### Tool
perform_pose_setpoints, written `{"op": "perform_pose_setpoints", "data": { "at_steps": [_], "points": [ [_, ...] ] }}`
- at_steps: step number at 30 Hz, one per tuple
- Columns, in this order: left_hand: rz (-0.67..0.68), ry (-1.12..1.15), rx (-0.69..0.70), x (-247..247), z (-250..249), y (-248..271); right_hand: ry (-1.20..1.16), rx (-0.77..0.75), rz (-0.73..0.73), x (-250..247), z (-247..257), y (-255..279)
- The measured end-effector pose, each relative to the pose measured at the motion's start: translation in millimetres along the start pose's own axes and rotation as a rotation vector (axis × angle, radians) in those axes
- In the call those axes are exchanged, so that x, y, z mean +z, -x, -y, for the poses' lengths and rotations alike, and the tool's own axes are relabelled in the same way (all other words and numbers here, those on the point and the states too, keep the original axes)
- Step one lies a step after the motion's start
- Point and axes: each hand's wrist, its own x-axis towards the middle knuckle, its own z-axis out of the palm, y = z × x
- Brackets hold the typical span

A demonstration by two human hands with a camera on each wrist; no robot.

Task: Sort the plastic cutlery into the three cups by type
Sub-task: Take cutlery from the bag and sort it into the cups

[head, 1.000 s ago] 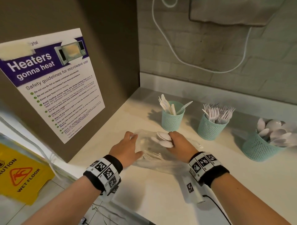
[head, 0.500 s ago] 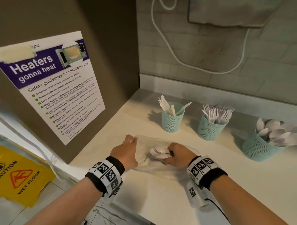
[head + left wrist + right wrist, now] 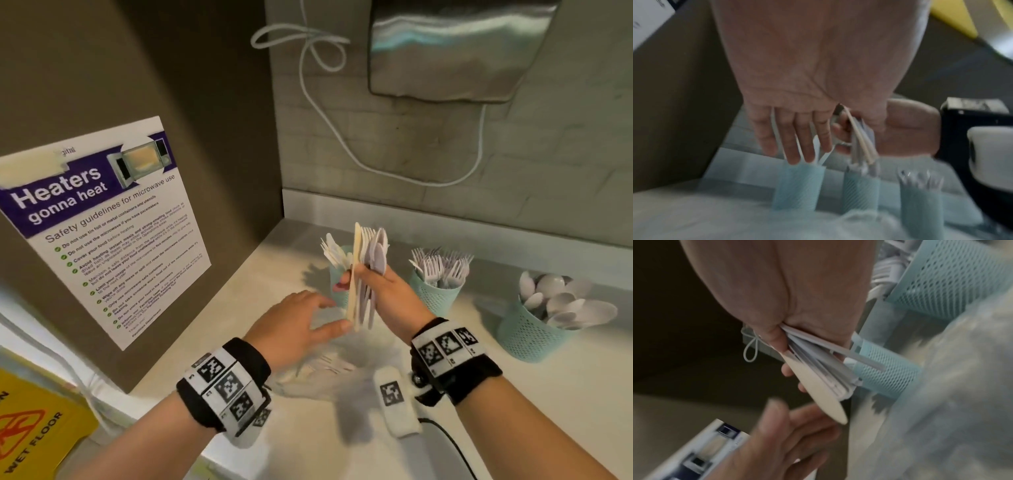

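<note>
Cups [image 3: 435,294] number three; hands [image 3: 380,287] two.

Wall poster [image 3: 102,219]: "Heaters gonna heat", "Safety guidelines for microwave use". Yellow sign [image 3: 37,431]: "WET FLOOR".

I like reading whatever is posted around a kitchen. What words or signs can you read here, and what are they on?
"Heaters gonna heat" and "Safety guidelines for microwave use": poster on the side wall.
Poster's bullet lines: too small to read reliably; its top-left corner is blanked out.
"WET FLOOR": yellow sign, bottom left.
Wristbands: black-and-white square codes, no readable words.
</note>
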Motion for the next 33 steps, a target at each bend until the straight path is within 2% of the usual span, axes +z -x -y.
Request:
{"op": "perform_pose_setpoints", "data": {
  "at_steps": [2, 5, 9, 13, 15, 17, 19, 20, 23, 27, 29, 33],
  "points": [
    [0.070, 0.254, 0.041, -3, -20, -10, -0.125, 0.028, 0.063, 7, 5, 4],
    [0.098, 0.356, 0.100, -7, -37, -24, -0.141, 0.033, 0.115, 15, 9, 10],
    [0.168, 0.537, 0.079, -4, -42, -29, -0.181, 0.101, 0.185, 15, 14, 13],
    [0.100, 0.624, 0.049, 1, -43, -29, -0.153, 0.063, 0.196, 11, 20, 11],
    [0.047, 0.724, 0.023, 2, -41, -31, -0.086, 0.009, 0.105, 12, 20, 9],
    [-0.003, 0.753, 0.013, 3, -37, -36, -0.098, -0.024, -0.115, 14, 18, 6],
    [-0.059, 0.740, -0.021, 5, -35, -40, -0.074, -0.138, -0.356, 17, 15, 3],
    [-0.085, 0.730, -0.038, 6, -35, -42, -0.030, -0.205, -0.406, 19, 15, 3],
    [-0.135, 0.714, -0.064, 10, -33, -46, 0.090, -0.294, -0.345, 23, 17, -4],
    [-0.191, 0.739, -0.046, 11, -23, -53, 0.121, -0.281, -0.265, 17, 22, -18],
    [-0.227, 0.761, -0.053, 9, -21, -55, 0.058, -0.255, -0.245, 14, 26, -22],
    [-0.295, 0.807, -0.103, 3, -15, -57, -0.074, -0.320, -0.455, -2, 38, -39]
  ]
}}
